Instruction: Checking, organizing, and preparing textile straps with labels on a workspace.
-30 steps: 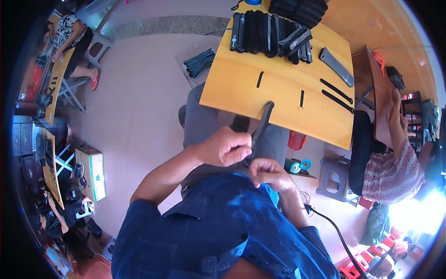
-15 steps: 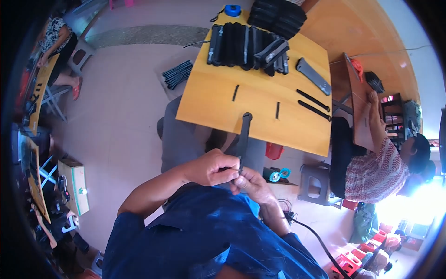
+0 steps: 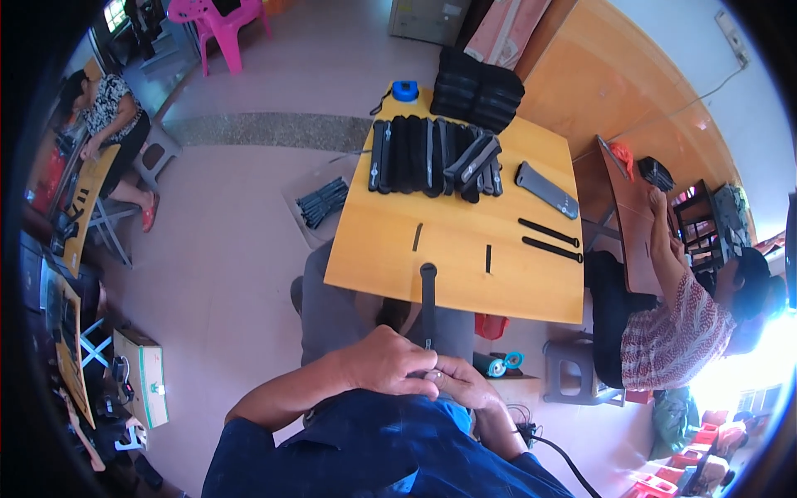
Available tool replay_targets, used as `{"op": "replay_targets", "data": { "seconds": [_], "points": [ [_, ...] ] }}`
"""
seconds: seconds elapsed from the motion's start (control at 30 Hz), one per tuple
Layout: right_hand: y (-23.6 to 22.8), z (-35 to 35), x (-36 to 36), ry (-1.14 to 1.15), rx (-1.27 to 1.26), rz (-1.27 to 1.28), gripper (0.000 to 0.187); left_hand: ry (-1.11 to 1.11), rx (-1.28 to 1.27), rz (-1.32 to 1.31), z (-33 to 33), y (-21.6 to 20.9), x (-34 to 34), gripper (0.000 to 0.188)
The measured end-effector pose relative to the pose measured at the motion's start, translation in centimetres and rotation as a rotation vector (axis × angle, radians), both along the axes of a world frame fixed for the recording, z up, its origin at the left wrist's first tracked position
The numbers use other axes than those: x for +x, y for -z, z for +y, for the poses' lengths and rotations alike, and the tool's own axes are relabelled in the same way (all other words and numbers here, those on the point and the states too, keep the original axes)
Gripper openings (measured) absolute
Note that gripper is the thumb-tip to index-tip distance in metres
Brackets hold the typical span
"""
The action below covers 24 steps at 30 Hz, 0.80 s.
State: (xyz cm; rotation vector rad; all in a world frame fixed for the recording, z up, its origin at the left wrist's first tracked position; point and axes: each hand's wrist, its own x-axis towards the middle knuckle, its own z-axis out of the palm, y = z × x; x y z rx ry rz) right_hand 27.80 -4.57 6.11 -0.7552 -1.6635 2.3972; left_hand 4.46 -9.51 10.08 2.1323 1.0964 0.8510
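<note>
The left hand [image 3: 388, 363] pinches a long, flat, dark-grey strap [image 3: 428, 305], its rounded end over the near edge of a yellow wooden table [image 3: 374, 261]; the right hand [image 3: 465, 385] curls alongside, its grip too hidden to tell

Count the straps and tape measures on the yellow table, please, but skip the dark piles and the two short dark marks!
Blue tape measure: 1
Wide grey strap: 1
Thin black straps: 2
Dark strap running to the left hand: 1
Total: 5
</note>
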Motion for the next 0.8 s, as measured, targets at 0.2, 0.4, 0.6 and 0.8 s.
{"op": "replay_targets", "data": {
  "seconds": [0.2, 0.4, 0.6, 0.8],
  "points": [
    [-0.2, 1.2, 0.1, -0.148, 0.144, -0.001, 0.036, 0.11, -0.011, -0.107, 0.4, -1.1, -0.3, 0.019],
    [-1.2, -0.1, 0.5, -0.111, 0.012, 0.096, 0.038, 0.204, -0.113, -0.217, 1.2, 0.5, -2.0, 0.02],
    [-2.1, 1.6, 4.0, -0.468, 0.048, 0.181, 0.033, 0.084, -0.303, -0.414, 1.2, -0.6, -10.2, 0.025],
    [-2.0, 3.4, 9.8, -0.657, 0.079, 0.255, 0.037, -0.843, -0.13, -0.966, -5.4, 6.6, -25.6, 0.021]
  ]
}}
